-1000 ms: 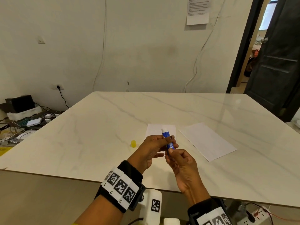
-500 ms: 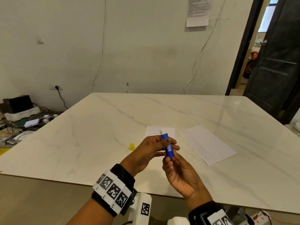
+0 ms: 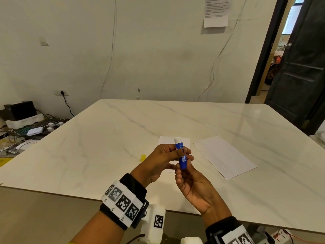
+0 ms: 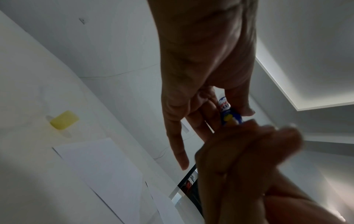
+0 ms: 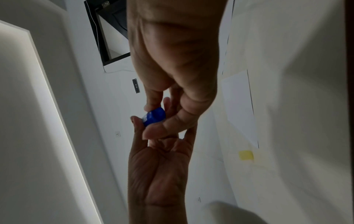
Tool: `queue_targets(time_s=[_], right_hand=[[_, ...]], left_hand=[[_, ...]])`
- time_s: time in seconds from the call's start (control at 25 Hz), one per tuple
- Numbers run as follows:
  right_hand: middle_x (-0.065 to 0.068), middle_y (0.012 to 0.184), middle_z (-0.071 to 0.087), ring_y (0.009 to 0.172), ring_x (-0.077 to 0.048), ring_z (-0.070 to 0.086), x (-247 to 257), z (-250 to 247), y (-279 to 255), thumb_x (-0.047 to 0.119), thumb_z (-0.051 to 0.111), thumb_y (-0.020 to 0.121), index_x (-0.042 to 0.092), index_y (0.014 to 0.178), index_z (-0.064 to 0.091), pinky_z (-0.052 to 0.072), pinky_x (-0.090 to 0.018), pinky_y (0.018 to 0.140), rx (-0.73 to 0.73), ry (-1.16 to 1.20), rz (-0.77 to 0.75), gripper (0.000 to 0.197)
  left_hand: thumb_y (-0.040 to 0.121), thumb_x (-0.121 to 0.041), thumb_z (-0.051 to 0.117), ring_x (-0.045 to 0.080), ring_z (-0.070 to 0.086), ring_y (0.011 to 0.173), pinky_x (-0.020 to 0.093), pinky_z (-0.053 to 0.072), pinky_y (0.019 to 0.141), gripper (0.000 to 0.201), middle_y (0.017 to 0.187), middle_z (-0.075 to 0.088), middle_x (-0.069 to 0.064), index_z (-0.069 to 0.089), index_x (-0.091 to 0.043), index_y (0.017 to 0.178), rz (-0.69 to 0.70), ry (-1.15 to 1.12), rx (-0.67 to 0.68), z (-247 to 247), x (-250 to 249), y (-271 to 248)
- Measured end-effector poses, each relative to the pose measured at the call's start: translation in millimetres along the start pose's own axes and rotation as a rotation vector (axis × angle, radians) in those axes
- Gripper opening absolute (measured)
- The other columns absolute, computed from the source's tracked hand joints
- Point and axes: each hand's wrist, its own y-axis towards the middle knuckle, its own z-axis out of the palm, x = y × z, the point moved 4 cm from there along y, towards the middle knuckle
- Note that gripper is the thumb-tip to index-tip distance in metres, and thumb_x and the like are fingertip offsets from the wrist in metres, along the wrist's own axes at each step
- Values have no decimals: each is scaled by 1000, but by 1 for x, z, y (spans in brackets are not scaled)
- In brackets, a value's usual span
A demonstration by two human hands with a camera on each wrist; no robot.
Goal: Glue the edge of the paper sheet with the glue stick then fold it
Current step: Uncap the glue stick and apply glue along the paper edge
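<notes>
A blue glue stick (image 3: 181, 155) stands nearly upright above the table, its white glue tip uncapped. My left hand (image 3: 182, 152) grips the upper barrel between thumb and fingers. Below it, my right hand (image 3: 183, 170) pinches the stick's base (image 5: 155, 115), palm turned up. The yellow cap (image 3: 143, 157) lies on the table to the left of my hands. A small white paper sheet (image 3: 166, 140) lies flat under and beyond my hands, mostly hidden by them. The left wrist view shows the glue stick (image 4: 229, 114), cap (image 4: 64, 120) and sheet (image 4: 99, 163).
A second, larger white sheet (image 3: 225, 155) lies to the right on the marble table (image 3: 105, 147). The table's near edge runs just under my wrists. Boxes and cables sit on the floor at the far left (image 3: 22, 118). A dark door (image 3: 299, 76) stands open at the right.
My right hand has dropped lower on the stick and turned palm-up at its base. The left hand keeps its hold on the barrel. The stick stands a little more upright.
</notes>
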Motion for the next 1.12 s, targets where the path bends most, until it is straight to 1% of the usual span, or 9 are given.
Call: queue_targets(time_s=[0.12,0.2,0.24,0.36,0.44,0.68,0.8,0.96,1.12], right_hand=[[-7,55,60,43,-13,58,-2,6,-3,41,80,57,5,70,68,52,-22,42,54,-13,81,40],[-6,59,62,45,-12,59,0,4,-1,49,58,73,6,79,68,52,-21,43,-10,-77,66,45],[-8,64,64,49,-13,61,1,4,0,50,59,73,5,89,69,53,-21,44,-32,-90,48,49],[-13,69,68,52,-18,65,0,-1,4,26,92,37,0,103,63,55,-23,44,-55,45,21,77],[-15,66,67,49,-18,65,-2,-3,6,14,95,22,-3,99,63,55,-24,43,-12,105,35,85],[-13,60,65,47,-19,64,-5,4,1,14,90,46,-4,84,69,57,-28,44,169,168,185,47],[-14,69,67,52,-20,67,-3,3,2,25,93,35,-1,92,70,58,-28,46,85,99,115,67],[-18,69,68,53,-22,68,0,-2,6,8,94,18,-3,96,66,56,-26,43,2,172,26,84],[-19,62,67,46,-23,67,-2,0,5,4,92,22,-3,99,63,57,-30,42,46,262,67,82]], left_hand=[[92,-25,49,11,68,89,21,54,71,23,95,72,5,66,-12,100,-6,-27,13,1,1,0],[92,-25,50,12,68,88,24,54,75,22,94,72,5,67,-13,98,-9,-34,-14,0,2,1],[91,-26,50,14,67,87,26,53,76,22,93,72,5,68,-13,98,-10,-32,-30,-1,1,1],[92,-28,50,13,67,88,22,53,73,26,98,71,7,66,-10,102,-19,3,-38,-1,-1,3],[92,-28,48,9,68,86,18,52,70,28,100,71,8,65,-9,105,-25,26,-28,-1,-2,3],[93,-28,47,8,67,85,18,52,71,25,95,72,2,66,-14,98,-32,8,-1,0,-1,1],[92,-30,47,14,65,87,24,50,76,26,95,72,2,68,-15,99,-35,10,-37,-1,1,2],[93,-30,47,10,67,90,20,53,74,31,104,71,5,65,-10,108,-51,46,-21,1,4,5],[94,-30,44,9,66,92,21,53,75,31,104,71,5,64,-11,109,-55,45,-1,1,5,5]])
